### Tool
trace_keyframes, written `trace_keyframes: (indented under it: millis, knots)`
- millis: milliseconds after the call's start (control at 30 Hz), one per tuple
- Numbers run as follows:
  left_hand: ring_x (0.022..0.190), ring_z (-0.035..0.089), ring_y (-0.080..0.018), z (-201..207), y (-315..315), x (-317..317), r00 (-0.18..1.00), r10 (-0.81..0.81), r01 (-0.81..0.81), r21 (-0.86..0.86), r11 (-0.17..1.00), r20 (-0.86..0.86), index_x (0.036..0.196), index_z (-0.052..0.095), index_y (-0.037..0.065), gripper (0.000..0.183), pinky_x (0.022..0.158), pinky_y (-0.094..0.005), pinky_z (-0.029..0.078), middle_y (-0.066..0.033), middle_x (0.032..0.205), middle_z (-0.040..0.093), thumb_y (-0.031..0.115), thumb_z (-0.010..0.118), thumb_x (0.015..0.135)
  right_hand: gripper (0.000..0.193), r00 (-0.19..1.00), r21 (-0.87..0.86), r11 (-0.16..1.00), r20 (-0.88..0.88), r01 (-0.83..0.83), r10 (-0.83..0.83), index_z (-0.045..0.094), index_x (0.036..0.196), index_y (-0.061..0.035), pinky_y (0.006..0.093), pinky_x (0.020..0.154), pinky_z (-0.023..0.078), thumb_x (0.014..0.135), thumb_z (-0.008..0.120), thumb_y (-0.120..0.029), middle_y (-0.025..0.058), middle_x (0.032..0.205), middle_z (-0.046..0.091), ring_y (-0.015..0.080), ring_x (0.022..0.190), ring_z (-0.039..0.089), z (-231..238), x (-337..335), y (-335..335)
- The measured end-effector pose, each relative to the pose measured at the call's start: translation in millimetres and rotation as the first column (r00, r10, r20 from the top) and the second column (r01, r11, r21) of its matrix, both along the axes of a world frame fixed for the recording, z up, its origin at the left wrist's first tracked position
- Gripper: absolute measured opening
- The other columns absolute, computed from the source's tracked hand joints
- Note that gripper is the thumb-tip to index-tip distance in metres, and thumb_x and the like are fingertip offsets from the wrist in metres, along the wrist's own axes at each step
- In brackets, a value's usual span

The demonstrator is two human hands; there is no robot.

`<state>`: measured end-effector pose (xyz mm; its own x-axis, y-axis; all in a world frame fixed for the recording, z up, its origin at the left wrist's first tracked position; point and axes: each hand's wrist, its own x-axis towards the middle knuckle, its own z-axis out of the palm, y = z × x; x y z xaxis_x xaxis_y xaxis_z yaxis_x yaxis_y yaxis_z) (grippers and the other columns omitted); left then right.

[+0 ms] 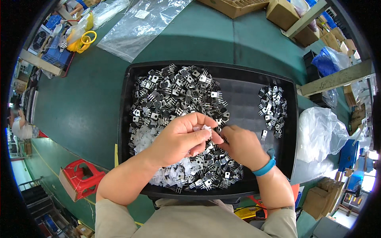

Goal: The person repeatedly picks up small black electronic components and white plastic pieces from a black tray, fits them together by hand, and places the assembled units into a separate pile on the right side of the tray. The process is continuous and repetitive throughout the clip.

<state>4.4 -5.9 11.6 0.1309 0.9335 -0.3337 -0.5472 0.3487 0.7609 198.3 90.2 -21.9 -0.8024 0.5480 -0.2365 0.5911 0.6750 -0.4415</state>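
Observation:
Over a black tray [238, 71], my left hand [178, 139] is cupped closed around a bunch of small white translucent plastic pieces [206, 128], held at the thumb and fingertips. Just beside those fingertips, my right hand [244, 146] has its fingers curled inward, slightly blurred; whatever they pinch is hidden. Beneath both hands spreads a heap of three-legged black transistors [170, 89] with metal tabs. Loose white pieces [174, 174] lie on the heap around my left wrist. A smaller group of transistors [274, 107] sits at the tray's right end, with a single transistor [264, 135] close by.
The tray rests on a green table [79, 107]. A clear plastic bag [143, 23] lies beyond it, and cardboard boxes [281, 16] stand at the far right. White plastic bags [317, 135] bulge beside the tray's right edge. A red stool [83, 178] stands at lower left.

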Motion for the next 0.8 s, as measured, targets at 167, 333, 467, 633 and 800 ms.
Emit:
trace_keyframes:
  millis: [167, 333, 467, 633, 800]
  knots:
    - [0.053, 0.046, -0.0035, -3.5, -0.1, 0.9, 1.000, -0.016, 0.016, 0.035, 0.999, 0.000, 0.104, 0.057, 0.006, 0.012, 0.044, -0.0159, 0.032, -0.0163, 0.092, 0.067, 0.008, 0.053, 0.094, 0.019, 0.999, -0.101, 0.994, 0.030, -0.041, 0.044, 0.058, 0.088, -0.0052, 0.0437, 0.063, 0.047, 0.078, 0.067, -0.018, 0.0152, 0.086, 0.063, 0.0367, 0.076, 0.060, -1.9, 1.8, 0.0]
    - [0.053, 0.046, -0.0042, -2.3, 0.3, 0.4, 0.999, -0.009, 0.009, -0.020, 1.000, 0.042, 0.099, 0.058, 0.005, 0.007, 0.044, -0.0169, 0.032, -0.0134, 0.088, 0.066, 0.010, 0.055, 0.094, 0.012, 0.963, -0.331, 0.943, -0.240, 0.040, -0.125, 0.056, 0.087, -0.0019, 0.0351, 0.059, 0.048, 0.078, 0.063, -0.007, 0.0154, 0.075, 0.063, 0.0284, 0.065, 0.063, 18.8, -2.0, 8.5]
    - [0.053, 0.046, -0.0046, -7.3, -0.4, -0.4, 0.999, -0.013, 0.015, -0.045, 0.999, 0.044, 0.095, 0.057, 0.004, 0.006, 0.045, -0.0184, 0.033, -0.0098, 0.081, 0.064, 0.010, 0.056, 0.093, 0.015, 0.739, -0.499, 0.858, -0.530, 0.125, -0.416, 0.058, 0.097, 0.0001, 0.0227, 0.062, 0.043, 0.082, 0.060, 0.001, 0.0019, 0.073, 0.057, 0.0057, 0.069, 0.051, 30.9, -3.8, 3.0]
    - [0.055, 0.047, -0.0043, -5.7, -0.6, 0.6, 0.991, -0.019, 0.020, 0.007, 1.000, -0.132, 0.092, 0.058, 0.004, 0.009, 0.046, -0.0191, 0.034, -0.0065, 0.076, 0.063, 0.012, 0.060, 0.092, 0.021, 0.654, -0.526, 0.848, -0.621, 0.060, -0.432, 0.061, 0.101, 0.0033, 0.0240, 0.061, 0.045, 0.080, 0.056, 0.005, 0.0050, 0.076, 0.061, 0.0080, 0.067, 0.053, 42.1, 2.3, -6.5]
    - [0.055, 0.043, -0.0017, -8.5, -2.7, 2.4, 0.980, -0.024, 0.041, 0.082, 0.996, -0.200, 0.091, 0.060, 0.003, 0.012, 0.047, -0.0181, 0.034, -0.0001, 0.074, 0.061, 0.015, 0.060, 0.092, 0.039, 0.765, -0.428, 0.899, -0.609, -0.095, -0.209, 0.063, 0.112, 0.0023, 0.0268, 0.055, 0.045, 0.074, 0.054, 0.006, 0.0112, 0.074, 0.062, 0.0130, 0.059, 0.055, 53.1, -0.9, -8.9]
